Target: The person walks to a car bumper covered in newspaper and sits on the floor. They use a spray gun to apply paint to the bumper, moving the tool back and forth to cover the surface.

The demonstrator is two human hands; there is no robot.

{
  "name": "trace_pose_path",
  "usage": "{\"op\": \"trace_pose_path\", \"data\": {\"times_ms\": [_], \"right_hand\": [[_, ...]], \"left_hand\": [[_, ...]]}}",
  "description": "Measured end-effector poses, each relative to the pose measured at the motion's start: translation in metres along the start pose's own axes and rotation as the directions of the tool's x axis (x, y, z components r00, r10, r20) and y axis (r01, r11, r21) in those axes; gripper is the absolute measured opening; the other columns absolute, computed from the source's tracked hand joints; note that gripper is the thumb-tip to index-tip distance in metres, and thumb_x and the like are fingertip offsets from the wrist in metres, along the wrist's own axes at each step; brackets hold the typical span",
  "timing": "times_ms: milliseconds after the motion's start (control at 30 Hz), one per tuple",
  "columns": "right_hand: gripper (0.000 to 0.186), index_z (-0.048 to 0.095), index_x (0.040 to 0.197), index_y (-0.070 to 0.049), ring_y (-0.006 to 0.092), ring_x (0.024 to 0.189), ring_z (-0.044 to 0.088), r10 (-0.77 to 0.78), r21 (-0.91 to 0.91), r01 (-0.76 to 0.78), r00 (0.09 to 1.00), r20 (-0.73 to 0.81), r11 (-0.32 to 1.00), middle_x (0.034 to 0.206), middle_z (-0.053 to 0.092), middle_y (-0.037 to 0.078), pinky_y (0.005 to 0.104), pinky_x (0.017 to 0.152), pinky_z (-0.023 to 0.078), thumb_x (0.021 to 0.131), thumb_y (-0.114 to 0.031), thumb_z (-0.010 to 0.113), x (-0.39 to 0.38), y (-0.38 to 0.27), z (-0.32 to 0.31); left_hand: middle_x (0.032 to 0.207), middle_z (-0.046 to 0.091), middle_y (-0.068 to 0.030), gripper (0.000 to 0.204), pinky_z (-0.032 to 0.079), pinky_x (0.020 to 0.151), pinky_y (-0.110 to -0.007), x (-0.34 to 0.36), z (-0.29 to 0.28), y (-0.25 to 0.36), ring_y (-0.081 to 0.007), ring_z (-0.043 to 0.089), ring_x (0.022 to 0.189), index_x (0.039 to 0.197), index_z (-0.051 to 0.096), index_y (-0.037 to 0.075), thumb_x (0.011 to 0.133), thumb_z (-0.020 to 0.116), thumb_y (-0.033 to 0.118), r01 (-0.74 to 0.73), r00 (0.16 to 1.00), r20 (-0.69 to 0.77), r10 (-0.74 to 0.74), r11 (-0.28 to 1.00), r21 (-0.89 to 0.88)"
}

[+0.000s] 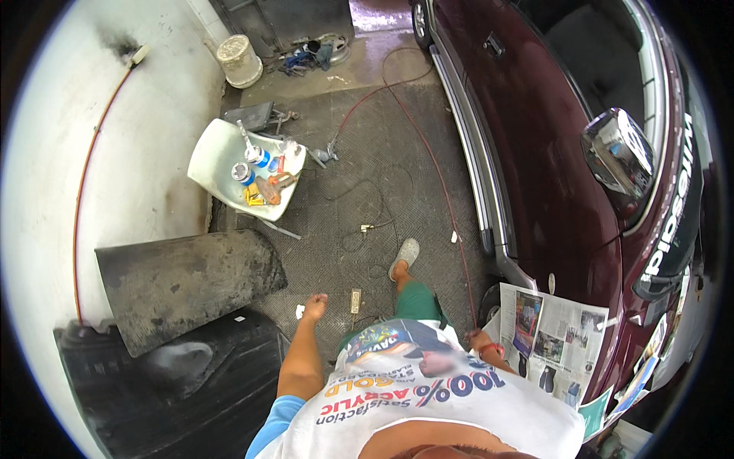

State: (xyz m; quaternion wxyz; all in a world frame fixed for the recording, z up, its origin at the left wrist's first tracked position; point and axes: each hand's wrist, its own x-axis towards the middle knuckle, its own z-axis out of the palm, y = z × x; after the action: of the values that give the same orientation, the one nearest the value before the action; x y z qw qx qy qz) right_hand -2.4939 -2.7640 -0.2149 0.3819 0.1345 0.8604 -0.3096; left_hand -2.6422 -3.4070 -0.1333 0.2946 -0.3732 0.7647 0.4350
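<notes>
My left hand [315, 304] hangs over the textured floor, fingers loosely bent and apart, holding nothing visible. A small white scrap [300, 312] lies beside it on the floor. My right hand [477, 338] is low by newspaper sheets [550, 329] masking the maroon vehicle [535, 191]; its fingers look curled, and I cannot make out what they hold. A small pale block [355, 301] lies on the floor between my hands, near my clog [404, 260].
A white plastic chair [206, 155] holds cans [243, 174] and tools. A red hose [424, 153] and black cable [359, 191] cross the floor. Dark panels [176, 287] lean by the left wall. A bucket [239, 60] and wheel rim [333, 52] sit farther back. A running board [468, 145] edges the vehicle.
</notes>
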Motion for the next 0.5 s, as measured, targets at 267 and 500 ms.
{"op": "trace_pose_path", "data": {"times_ms": [267, 500], "right_hand": [[0.052, 0.064, 0.134, 0.004, 0.0266, 0.112, 0.074, 0.064, 0.309, -0.007, 0.982, -0.177, 0.951, 0.121, 0.076, 0.019, 0.0378, 0.096, 0.056, 0.099, -0.034, 0.072, 0.15, -0.195, -0.144], [0.056, 0.065, 0.135, 0.002, 0.0318, 0.117, 0.072, 0.075, 0.34, 0.012, 0.968, -0.24, 0.94, 0.126, 0.073, 0.023, 0.0408, 0.101, 0.054, 0.098, -0.04, 0.072, 0.214, -0.302, -0.27]], "left_hand": [[0.148, 0.06, -0.0258, 0.062, 0.04, 0.118, -0.045, 0.063, -0.016, 0.015, -0.0398, 0.053, 0.142, 0.139, 0.064, -0.001, 0.105, 0.054, 0.049, 0.181, 0.976, 0.085, -0.202, 0.961, 0.211], [0.138, 0.07, -0.0187, 0.051, 0.047, 0.111, -0.041, 0.127, -0.023, 0.189, -0.0285, 0.064, 0.132, 0.134, 0.069, 0.001, 0.102, 0.065, 0.041, 0.122, 0.986, 0.111, -0.125, 0.992, 0.03]]}}
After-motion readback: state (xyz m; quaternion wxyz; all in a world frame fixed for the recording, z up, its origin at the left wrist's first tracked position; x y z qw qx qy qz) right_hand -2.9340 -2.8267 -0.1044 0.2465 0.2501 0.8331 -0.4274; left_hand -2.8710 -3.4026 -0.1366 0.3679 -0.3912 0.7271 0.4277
